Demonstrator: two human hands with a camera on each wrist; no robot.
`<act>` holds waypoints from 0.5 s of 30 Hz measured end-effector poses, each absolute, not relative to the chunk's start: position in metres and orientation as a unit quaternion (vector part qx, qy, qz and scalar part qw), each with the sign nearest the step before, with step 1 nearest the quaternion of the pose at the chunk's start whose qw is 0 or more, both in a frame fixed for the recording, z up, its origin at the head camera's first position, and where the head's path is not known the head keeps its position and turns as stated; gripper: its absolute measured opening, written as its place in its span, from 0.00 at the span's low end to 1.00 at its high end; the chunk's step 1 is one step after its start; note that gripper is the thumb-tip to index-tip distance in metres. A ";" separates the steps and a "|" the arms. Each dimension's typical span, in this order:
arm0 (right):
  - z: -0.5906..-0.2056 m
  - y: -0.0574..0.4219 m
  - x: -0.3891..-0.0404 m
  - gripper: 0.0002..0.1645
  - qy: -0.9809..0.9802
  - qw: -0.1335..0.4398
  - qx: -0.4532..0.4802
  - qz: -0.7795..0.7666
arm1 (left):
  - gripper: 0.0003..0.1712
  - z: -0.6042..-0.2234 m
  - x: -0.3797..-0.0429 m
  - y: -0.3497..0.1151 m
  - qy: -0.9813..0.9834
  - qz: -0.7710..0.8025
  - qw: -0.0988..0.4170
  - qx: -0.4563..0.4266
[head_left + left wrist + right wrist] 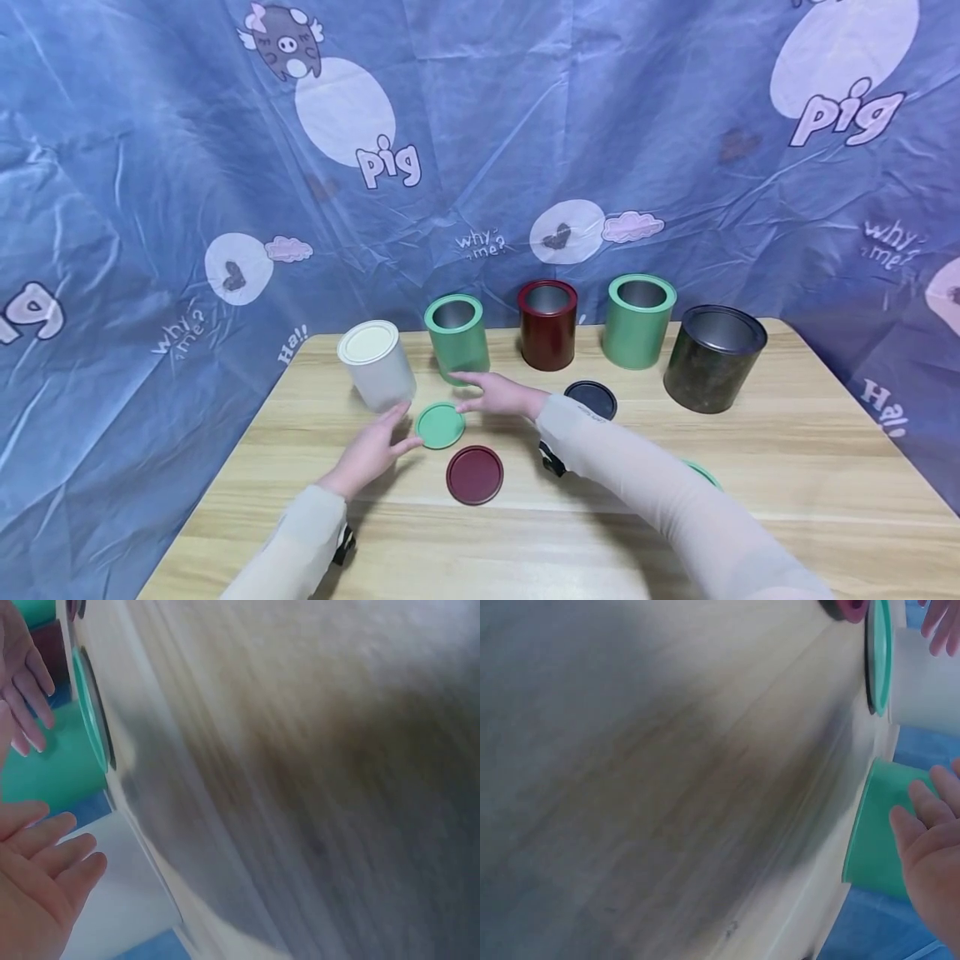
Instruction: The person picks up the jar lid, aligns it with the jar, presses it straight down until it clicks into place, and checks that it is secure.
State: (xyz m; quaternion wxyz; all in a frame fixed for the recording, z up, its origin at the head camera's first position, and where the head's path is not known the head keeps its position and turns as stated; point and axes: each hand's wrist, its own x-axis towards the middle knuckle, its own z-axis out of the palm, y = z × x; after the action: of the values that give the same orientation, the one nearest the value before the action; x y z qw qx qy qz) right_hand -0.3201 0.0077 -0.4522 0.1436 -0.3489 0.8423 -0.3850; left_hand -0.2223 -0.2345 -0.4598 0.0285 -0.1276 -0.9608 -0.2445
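My left hand [369, 454] hovers over the table with fingers stretched out, its fingertips near the base of the white can [382, 375]. Its thumb points toward a green lid [440, 425] on the wood. On the lid's other side is my right hand [497, 395], fingers extended, overlapping the lower part of the left green can [463, 346] in the head view. Both palms show bare in the wrist views, the left hand [45, 877] before the white can and the right hand [937, 847] before the green can. A dark red lid [475, 475] lies closer to me.
Farther right in the back row stand a dark red can [548, 337], another green can [637, 333] and a black can [705, 371], all with open tops. My right sleeve partly covers a black lid [591, 398] and a second green lid [702, 472]. A blue printed cloth [480, 125] hangs behind.
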 end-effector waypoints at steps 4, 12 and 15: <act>-0.456 0.009 -0.321 0.43 0.845 0.141 -0.355 -0.374 | 0.42 -0.464 -0.227 -0.233 -0.961 -0.245 0.015 -0.126; -0.466 0.007 -0.323 0.43 0.857 0.137 -0.365 -0.336 | 0.44 -0.470 -0.231 -0.227 -0.961 -0.247 -0.004 -0.126; -0.470 0.007 -0.324 0.44 0.863 0.131 -0.364 -0.325 | 0.45 -0.473 -0.231 -0.226 -0.960 -0.247 -0.010 -0.129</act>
State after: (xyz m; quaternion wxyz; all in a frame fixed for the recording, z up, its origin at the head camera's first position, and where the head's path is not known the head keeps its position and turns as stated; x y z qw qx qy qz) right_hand -0.3244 0.0068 -0.4702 0.1314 -0.3644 0.8626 -0.3255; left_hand -0.2309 -0.2260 -0.4732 -0.0103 -0.1286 -0.9603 -0.2473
